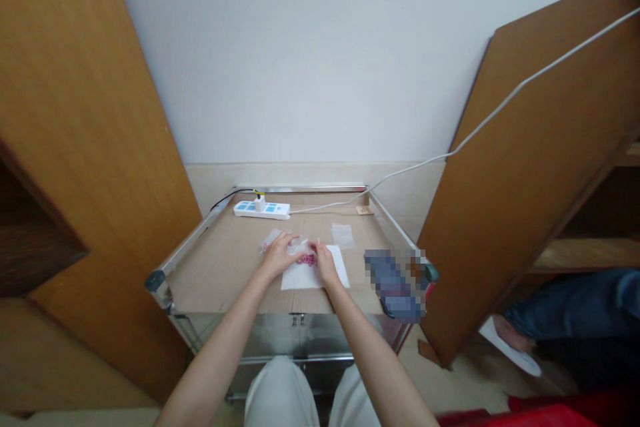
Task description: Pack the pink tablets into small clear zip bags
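Bare forearms point(215, 347) lead to 2 half-curled hands. The left hand point(277, 257) rests on a clear plastic bag point(300, 245), the right hand point(326, 265) just beside it; neither grip is certain. Pink beads point(307, 259) lie under the fingertips on white paper point(300, 280). The bag looks light and slippery, best pinched at its edge.

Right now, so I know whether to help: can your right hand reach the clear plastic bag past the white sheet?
Probably yes: your right hand is close to the clear plastic bag, with nothing standing between them.
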`<move>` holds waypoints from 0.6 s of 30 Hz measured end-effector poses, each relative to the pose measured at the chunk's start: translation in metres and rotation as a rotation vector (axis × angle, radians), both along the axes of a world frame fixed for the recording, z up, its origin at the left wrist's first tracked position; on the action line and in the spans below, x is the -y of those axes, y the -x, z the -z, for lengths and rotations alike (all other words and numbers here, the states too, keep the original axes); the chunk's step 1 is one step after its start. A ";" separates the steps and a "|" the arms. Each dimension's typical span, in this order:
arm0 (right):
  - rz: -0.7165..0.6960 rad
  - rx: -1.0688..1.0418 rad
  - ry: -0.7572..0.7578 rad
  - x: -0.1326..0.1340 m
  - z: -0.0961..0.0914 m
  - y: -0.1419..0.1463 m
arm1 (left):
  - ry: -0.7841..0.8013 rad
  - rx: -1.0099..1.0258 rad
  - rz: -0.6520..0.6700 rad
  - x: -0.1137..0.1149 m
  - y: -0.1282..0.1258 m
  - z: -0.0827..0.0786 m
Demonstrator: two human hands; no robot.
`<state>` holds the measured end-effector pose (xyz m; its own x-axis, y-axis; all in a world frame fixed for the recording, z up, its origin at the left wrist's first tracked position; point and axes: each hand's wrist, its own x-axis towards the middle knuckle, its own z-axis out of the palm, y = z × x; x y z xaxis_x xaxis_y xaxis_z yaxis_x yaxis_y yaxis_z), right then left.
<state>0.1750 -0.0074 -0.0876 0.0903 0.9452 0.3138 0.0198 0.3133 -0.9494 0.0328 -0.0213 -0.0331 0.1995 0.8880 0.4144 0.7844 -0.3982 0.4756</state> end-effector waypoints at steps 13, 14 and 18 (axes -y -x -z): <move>0.028 -0.006 0.084 -0.001 0.002 0.000 | 0.021 -0.352 0.150 0.000 -0.004 -0.013; 0.030 -0.005 0.087 0.000 0.002 0.000 | 0.019 -0.344 0.152 0.000 -0.003 -0.012; 0.022 0.001 0.070 -0.001 0.002 0.000 | 0.020 -0.258 0.153 0.000 -0.001 -0.008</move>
<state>0.1754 -0.0069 -0.0894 0.1106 0.9628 0.2468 0.0270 0.2453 -0.9691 0.0343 -0.0218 -0.0256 0.4284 0.8468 0.3152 0.8120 -0.5138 0.2770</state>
